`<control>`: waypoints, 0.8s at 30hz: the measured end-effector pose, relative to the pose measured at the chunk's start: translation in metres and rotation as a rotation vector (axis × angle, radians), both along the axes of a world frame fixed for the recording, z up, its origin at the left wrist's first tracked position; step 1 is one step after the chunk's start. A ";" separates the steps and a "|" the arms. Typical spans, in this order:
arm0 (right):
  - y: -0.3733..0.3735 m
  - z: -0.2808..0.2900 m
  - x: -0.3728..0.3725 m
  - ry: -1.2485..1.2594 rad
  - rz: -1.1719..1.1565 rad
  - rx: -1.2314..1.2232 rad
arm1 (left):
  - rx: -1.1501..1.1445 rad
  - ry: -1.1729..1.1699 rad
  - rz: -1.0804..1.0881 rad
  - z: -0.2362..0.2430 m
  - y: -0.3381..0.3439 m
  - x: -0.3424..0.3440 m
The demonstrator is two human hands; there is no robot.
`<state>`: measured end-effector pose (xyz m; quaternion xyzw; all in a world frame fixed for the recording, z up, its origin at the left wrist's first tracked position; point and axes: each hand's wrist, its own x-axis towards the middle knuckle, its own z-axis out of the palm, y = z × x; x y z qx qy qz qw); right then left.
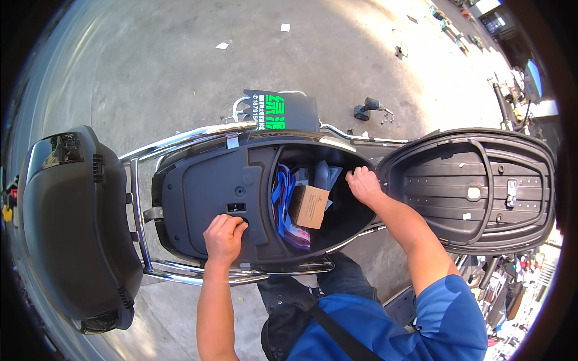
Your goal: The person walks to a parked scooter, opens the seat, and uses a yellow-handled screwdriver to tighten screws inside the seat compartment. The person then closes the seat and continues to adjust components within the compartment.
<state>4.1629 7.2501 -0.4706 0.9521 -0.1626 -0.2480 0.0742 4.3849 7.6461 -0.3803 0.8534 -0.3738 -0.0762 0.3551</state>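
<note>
An opened scooter lies crosswise before me, with its under-seat storage bucket [352,225] exposed. Inside the bucket are a small brown cardboard box [311,207], a blue strap-like bundle [279,195] and some plastic-wrapped items. My left hand [223,238] is closed in a pinch on the black plastic panel [192,204], beside a small rectangular recess [236,207]; whatever its fingertips hold is hidden. At the bucket's right edge, my right hand [363,183] has its fingers curled together over the inner side, and I cannot make out anything in them.
The seat [421,180] is flipped open at the right, underside up. A black rear box [78,234] stands at the left beside a chrome rack [137,207]. Beyond the scooter, a cordless drill [368,108] lies on the concrete floor [180,78] near small loose parts.
</note>
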 end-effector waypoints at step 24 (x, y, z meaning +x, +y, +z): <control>0.148 0.312 0.061 -0.486 -0.030 0.563 | 0.022 0.069 -0.069 -0.007 0.015 0.002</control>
